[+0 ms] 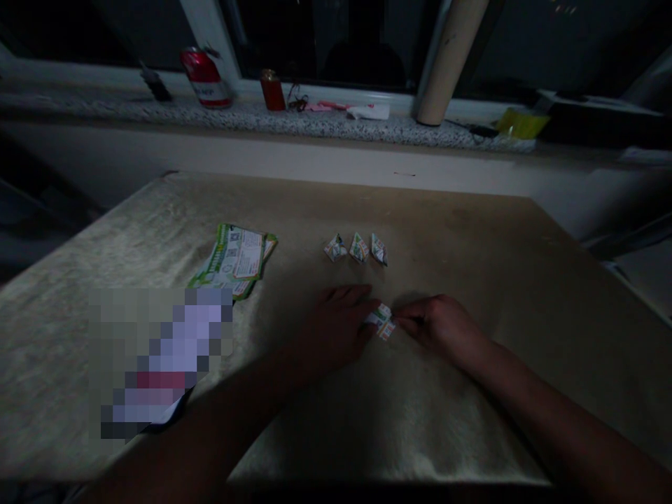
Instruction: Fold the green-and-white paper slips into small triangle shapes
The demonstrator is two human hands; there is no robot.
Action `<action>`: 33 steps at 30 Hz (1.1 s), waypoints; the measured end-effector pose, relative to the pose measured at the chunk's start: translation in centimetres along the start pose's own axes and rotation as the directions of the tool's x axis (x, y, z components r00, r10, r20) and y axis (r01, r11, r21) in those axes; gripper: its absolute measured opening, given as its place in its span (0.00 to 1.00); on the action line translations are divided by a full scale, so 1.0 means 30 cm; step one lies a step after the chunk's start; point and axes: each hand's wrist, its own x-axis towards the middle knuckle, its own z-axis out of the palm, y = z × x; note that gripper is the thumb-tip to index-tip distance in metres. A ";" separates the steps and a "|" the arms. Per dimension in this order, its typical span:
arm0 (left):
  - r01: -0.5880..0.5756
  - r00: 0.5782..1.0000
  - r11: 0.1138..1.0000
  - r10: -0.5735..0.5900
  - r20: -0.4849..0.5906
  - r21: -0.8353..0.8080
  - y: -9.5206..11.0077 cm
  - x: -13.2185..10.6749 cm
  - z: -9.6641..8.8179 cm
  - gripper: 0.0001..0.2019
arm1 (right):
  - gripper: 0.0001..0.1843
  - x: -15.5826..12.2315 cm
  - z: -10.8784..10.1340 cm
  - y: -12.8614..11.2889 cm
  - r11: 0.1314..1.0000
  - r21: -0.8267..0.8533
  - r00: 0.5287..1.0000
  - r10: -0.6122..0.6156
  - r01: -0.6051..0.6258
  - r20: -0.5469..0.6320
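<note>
A small folded piece of printed paper (386,327), white with green and orange print, lies on the table between my hands. My left hand (341,325) holds its left edge with thumb and index finger, the other fingers resting on the cloth. At its right corner, the thumb and fingertips of my right hand (438,323) are pinched together. Just beyond stand three small folded paper shapes in a row: a left one (335,248), a middle one (359,249) and a right one (379,250).
Green-and-white printed sheets (239,255) lie on the cloth-covered table (462,231) to the left. Nearer me is a pixelated, pale object (173,350). On the granite sill (325,128) are a red can (204,78), a small reddish jar (272,91) and a cardboard tube (449,66).
</note>
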 end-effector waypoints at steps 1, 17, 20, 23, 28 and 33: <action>0.003 1.000 1.000 -0.003 0.001 -0.001 0.000 0.001 0.001 0.19 | 0.12 -0.001 -0.003 -0.005 1.000 -0.013 1.000 -0.001 0.001 0.007; 0.009 1.000 0.997 -0.009 0.000 -0.076 -0.045 0.018 0.008 0.18 | 0.15 0.006 -0.032 -0.085 0.969 -0.240 0.996 0.077 -0.063 0.048; 0.042 0.999 0.996 -0.042 0.005 -0.084 -0.050 0.022 0.009 0.18 | 0.11 0.016 -0.027 -0.088 0.984 -0.166 0.995 0.081 -0.071 0.057; 0.081 0.997 0.994 -0.081 -0.010 -0.067 -0.047 0.019 0.003 0.17 | 0.04 0.041 -0.021 -0.085 0.998 0.019 0.995 0.051 -0.052 0.085; 0.109 0.994 0.993 -0.110 -0.012 -0.037 -0.049 0.016 -0.008 0.19 | 0.06 0.086 -0.013 -0.077 0.983 0.172 0.991 0.037 -0.059 0.130; 0.076 0.997 0.996 -0.076 -0.001 -0.043 -0.068 0.023 -0.012 0.16 | 0.09 0.103 -0.010 -0.078 0.995 0.083 0.990 0.047 -0.059 0.134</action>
